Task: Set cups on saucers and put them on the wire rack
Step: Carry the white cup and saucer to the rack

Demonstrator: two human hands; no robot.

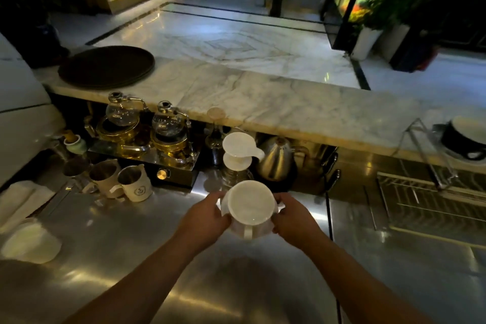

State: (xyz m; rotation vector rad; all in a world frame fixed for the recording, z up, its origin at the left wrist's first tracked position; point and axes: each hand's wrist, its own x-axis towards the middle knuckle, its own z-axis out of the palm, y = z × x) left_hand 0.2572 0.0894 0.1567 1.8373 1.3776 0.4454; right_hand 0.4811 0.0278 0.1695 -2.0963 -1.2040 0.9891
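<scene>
Over the steel counter (131,244), both my hands hold what looks like a short stack of white cups (249,205), seen from above, with handles sticking out at the front and sides. My left hand (207,216) grips its left side and my right hand (292,218) grips its right side. I cannot tell whether a saucer is part of the stack. The wire rack (431,155) stands at the far right. A dark cup with a white inside (462,139) sits on a white saucer (455,156) on it.
Behind the stack are a white pour-over dripper (240,147) and a steel kettle (276,159). Two siphon brewers (147,129) and several steel pitchers (134,183) stand at left. Paper filters (30,243) lie front left. Dark round trays (106,66) sit on the marble ledge. A drain grid (426,202) lies under the rack.
</scene>
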